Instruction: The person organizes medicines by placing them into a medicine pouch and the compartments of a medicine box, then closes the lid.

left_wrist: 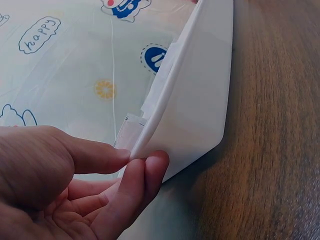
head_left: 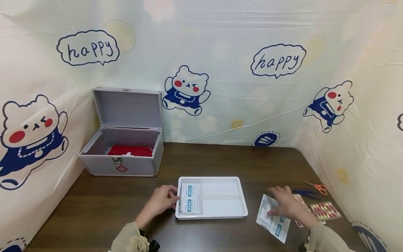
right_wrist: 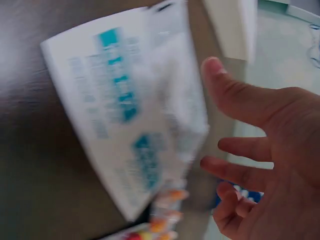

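A white divided tray [head_left: 224,206] lies on the table, with white-and-blue sachets [head_left: 190,198] in its left compartment. My left hand [head_left: 161,199] pinches the tray's left rim between thumb and fingers, as the left wrist view shows up close. On the right, my right hand [head_left: 288,203] hovers with spread fingers over more flat sachets [head_left: 278,229], holding nothing. Those sachets overlap each other and carry blue printed labels; the right wrist view shows them slightly blurred beside the thumb.
Blister packs of capsules [head_left: 325,211] lie at the right, partly behind my right forearm. Orange-handled scissors [head_left: 320,189] and dark blue tweezers [head_left: 306,193] sit beyond them. A grey case [head_left: 126,168] with raised lid and a red item [head_left: 130,151] inside stands back left.
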`<move>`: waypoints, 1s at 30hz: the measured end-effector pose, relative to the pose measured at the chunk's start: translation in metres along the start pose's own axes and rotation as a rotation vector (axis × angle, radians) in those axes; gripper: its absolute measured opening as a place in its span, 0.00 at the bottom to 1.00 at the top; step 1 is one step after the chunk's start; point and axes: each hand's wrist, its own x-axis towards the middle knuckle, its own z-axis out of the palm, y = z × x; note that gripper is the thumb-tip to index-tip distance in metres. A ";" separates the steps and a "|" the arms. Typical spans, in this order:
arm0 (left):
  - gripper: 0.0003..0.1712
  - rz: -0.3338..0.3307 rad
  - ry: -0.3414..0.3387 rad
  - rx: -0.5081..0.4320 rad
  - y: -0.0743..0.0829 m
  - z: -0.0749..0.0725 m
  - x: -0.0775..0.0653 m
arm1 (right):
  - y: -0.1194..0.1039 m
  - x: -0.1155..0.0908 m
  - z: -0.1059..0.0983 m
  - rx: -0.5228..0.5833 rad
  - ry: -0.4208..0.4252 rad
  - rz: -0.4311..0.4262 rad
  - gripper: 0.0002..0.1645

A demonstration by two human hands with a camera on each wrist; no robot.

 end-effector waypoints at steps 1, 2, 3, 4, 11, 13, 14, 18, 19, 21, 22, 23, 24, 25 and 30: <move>0.14 0.003 -0.001 -0.001 0.000 0.000 0.000 | 0.002 0.000 0.004 -0.006 -0.010 0.015 0.48; 0.14 0.005 -0.003 -0.003 0.000 0.001 0.000 | 0.003 0.000 0.007 -0.011 -0.020 0.030 0.48; 0.14 0.009 -0.006 -0.004 0.001 0.001 0.000 | 0.004 0.000 0.010 -0.016 -0.026 0.042 0.48; 0.14 0.014 -0.009 -0.003 0.001 0.001 0.001 | 0.005 0.000 0.012 -0.017 -0.031 0.055 0.48; 0.13 0.008 0.004 0.001 0.003 -0.001 0.000 | 0.007 0.007 0.020 0.004 0.038 0.034 0.33; 0.13 0.009 0.000 0.001 0.004 -0.001 0.000 | 0.007 0.008 0.020 0.034 0.046 0.041 0.29; 0.13 0.010 -0.004 -0.001 0.004 -0.001 0.000 | 0.007 0.008 0.020 0.051 0.048 0.045 0.27; 0.14 0.003 -0.017 -0.009 0.003 0.000 -0.001 | 0.004 0.008 0.017 0.127 0.075 0.041 0.22; 0.14 0.000 -0.018 -0.011 0.002 0.000 -0.001 | 0.003 0.008 0.015 0.141 0.087 0.034 0.20; 0.14 -0.007 -0.016 -0.012 0.002 0.000 -0.001 | 0.002 0.009 0.008 0.169 0.095 0.024 0.19; 0.14 -0.010 -0.015 -0.011 0.001 0.000 -0.001 | 0.001 0.010 0.004 0.188 0.094 0.028 0.18; 0.14 -0.012 -0.015 -0.011 0.001 -0.001 -0.001 | -0.001 0.010 -0.001 0.203 0.088 0.032 0.18; 0.15 -0.014 -0.017 -0.012 0.001 -0.001 -0.001 | -0.002 0.010 -0.006 0.210 0.081 0.032 0.18; 0.15 -0.015 -0.018 -0.011 0.001 -0.002 -0.002 | -0.002 0.010 -0.011 0.218 0.075 0.025 0.18; 0.15 -0.020 -0.023 -0.015 -0.001 -0.003 -0.002 | -0.007 0.009 -0.032 0.224 0.094 0.009 0.18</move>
